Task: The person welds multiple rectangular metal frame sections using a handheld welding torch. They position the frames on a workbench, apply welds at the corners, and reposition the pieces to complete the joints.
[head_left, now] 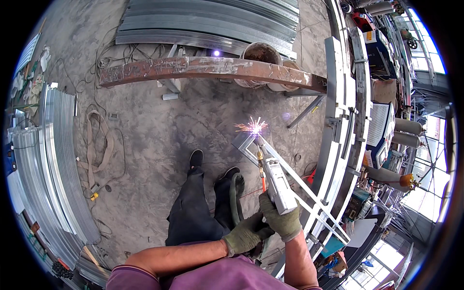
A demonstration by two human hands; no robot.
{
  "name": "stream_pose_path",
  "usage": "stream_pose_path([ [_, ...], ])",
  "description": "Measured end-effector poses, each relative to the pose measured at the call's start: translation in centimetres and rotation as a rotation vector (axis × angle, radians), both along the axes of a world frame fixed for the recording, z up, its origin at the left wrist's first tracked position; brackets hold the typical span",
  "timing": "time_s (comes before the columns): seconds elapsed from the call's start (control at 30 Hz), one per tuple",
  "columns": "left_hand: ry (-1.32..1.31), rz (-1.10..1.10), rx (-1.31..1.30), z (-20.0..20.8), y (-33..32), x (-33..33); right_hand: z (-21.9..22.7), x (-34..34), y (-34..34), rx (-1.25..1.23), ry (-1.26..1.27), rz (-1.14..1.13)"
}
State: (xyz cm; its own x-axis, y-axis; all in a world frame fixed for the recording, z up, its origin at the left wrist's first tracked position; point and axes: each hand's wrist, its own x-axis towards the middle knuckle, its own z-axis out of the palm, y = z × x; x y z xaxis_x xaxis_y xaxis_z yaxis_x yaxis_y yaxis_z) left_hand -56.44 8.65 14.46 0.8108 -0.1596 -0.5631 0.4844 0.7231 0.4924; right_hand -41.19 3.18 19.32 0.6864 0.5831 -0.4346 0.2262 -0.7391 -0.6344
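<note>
My right hand [281, 216], in a green-grey work glove, is closed round a handheld welding gun [279, 187] with a pale grey body. The gun's thin nozzle points away from me. Bright sparks [253, 127] spray at its tip, on the end corner of a metal frame [247, 149] of square tube. A red-orange hose [263, 182] runs beside the gun. My left hand [243, 236], gloved alike, is curled just left of my right hand. Its fingertips are partly hidden, and I cannot make out what they hold.
A rusty steel beam [203, 66] crosses ahead, with buckets [261, 52] behind it. Stacked metal profiles lie at the far side [208, 21] and left [60, 159]. Long light rails [333, 140] stand right. A strap [107, 145] and cables lie on the concrete floor.
</note>
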Motion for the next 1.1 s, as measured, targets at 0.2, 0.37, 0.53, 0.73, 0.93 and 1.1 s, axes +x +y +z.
stream_pose_path([
  [0.2,-0.04,0.036,-0.01,0.1,0.0,0.1,0.2,0.0,0.1,-0.017,-0.032,-0.001],
  [0.37,-0.025,0.013,-0.032,-0.2,-0.1,0.1,0.0,0.0,0.2,0.019,-0.054,0.011],
  [0.53,0.015,-0.051,-0.137,0.0,0.3,-0.1,0.0,-0.1,0.0,-0.001,-0.064,0.027],
  [0.73,-0.022,-0.05,-0.095,-0.2,0.1,-0.3,0.5,-0.1,0.3,-0.017,-0.066,0.03],
  [0.93,-0.041,-0.032,-0.076,0.3,0.4,-0.3,0.5,-0.2,0.2,-0.009,-0.085,0.045],
  [1.1,-0.053,-0.057,-0.03,0.6,0.7,-0.1,0.7,-0.3,0.2,-0.023,-0.091,0.054],
])
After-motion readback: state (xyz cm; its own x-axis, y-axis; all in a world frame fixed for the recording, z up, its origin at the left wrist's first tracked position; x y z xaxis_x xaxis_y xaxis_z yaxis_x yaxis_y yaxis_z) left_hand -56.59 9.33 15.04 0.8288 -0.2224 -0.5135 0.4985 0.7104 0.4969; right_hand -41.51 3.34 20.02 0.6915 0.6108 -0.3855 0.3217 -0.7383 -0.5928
